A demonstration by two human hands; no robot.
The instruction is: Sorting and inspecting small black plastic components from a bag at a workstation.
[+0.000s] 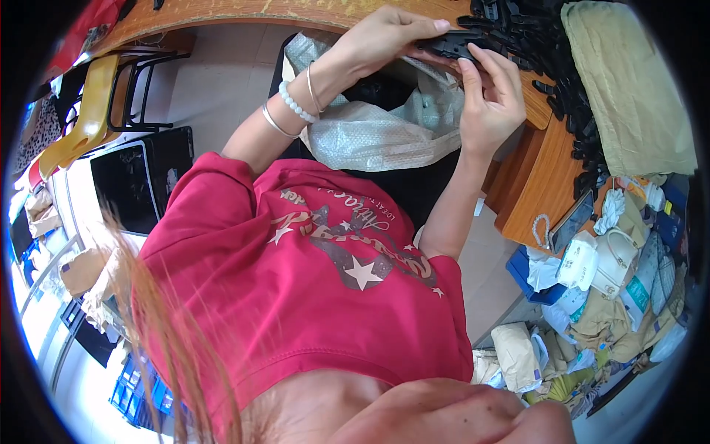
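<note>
A wooden bench (237,10) curves beyond the woven sack (370,140). Near this sack's far rim, the left hand (381,37) and right hand (493,107) clamp fingers on a black part (450,46), probably light, stiff, best held by its ends.

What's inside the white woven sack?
Through the mouth of the white woven sack, something dark shows, too dim to identify. The near wall hides its bottom; the left hand blocks part of its far edge.

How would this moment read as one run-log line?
left hand: holding small black elongated part; right hand: holding same part; below: open white woven sack; nearby: heaped black parts on brown wooden table
</note>
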